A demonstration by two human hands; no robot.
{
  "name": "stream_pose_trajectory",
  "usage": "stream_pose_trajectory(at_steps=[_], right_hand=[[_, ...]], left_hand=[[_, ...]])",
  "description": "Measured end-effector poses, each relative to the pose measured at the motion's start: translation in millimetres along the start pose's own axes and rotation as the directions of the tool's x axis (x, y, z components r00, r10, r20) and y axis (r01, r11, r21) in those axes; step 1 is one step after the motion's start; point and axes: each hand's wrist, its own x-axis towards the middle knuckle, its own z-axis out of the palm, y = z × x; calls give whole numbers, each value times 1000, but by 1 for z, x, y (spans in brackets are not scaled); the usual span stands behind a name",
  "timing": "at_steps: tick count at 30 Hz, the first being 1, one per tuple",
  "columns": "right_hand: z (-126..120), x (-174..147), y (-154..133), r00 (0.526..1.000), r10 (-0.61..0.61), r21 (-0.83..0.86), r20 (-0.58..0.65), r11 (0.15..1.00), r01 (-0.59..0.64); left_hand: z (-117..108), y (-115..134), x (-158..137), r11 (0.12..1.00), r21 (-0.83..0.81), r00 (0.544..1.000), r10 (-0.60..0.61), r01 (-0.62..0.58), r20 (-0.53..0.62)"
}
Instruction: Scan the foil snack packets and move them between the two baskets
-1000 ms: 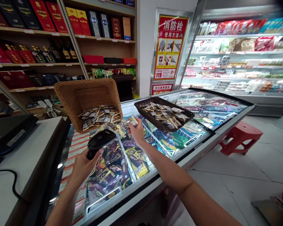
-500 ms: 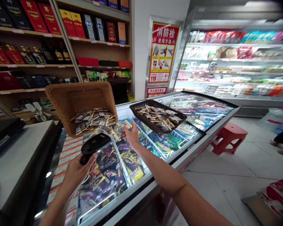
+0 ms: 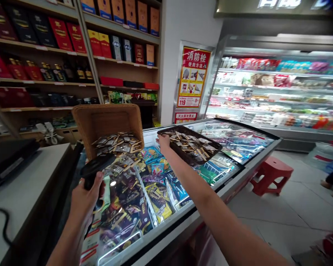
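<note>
Left hand closed around black scanner, near left; right hand at left end of dark tray, fingers curled, hold not determinable; wicker basket farther left

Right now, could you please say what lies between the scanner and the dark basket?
In the head view: loose packets, bags in the freezer, then the right hand.

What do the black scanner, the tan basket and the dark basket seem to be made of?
Black scanner: probably plastic; smooth, dark casing with a dull finish.
Tan basket: matte wicker or imitation; woven texture, braided-looking rim.
Dark basket: likely plastic weave, perhaps stained wicker, fairly dull; woven-looking rim.
</note>
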Motion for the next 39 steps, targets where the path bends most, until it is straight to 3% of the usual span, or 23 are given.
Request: stream_pose_trajectory(at_steps=[2,4,7,9,14,17,20,23,27,30,33,35,37,39], right_hand=[[13,-31,26,996,36,-233,78,972,-17],[28,-68,49,978,-34,-429,206,895,122],[54,-114,70,905,-147,-548,399,753,364],[71,-135,73,855,-150,-595,497,658,461],[89,-166,63,747,58,-706,662,383,596],[82,-177,58,688,146,-691,711,329,643],[68,-180,57,670,137,-657,730,409,633],[49,-168,53,693,75,-599,717,574,558],[16,-135,39,802,-2,-462,598,816,347],[-12,-111,32,878,-2,-281,478,947,155],[-34,-98,33,932,56,-111,359,994,-17],[-41,-95,35,951,134,-15,279,991,-136],[-44,-94,34,955,191,94,228,972,-217],[-45,-94,31,958,202,196,204,950,-243]], left_hand=[[-4,-2,6,999,-43,997,-16,13,-78],[-7,-3,10,997,-71,992,-18,9,-125],[-9,-4,12,996,-86,990,-17,5,-137],[-9,-4,11,996,-92,992,-17,6,-122],[-7,-5,10,993,-121,994,-28,14,-109],[-7,-5,10,992,-128,995,-16,3,-101],[-7,-5,9,993,-121,996,-2,-9,-88],[-5,-6,8,995,-99,996,-19,11,-85],[-3,-8,9,997,-71,997,-42,37,-71],[-3,-10,11,996,-81,998,-37,33,-48],[-6,-12,12,996,-92,1000,-4,6,15],[-9,-11,9,996,-85,987,45,-32,151],[-11,-11,5,997,-38,945,70,-62,319],[-11,-11,2,996,31,908,69,-90,413]])
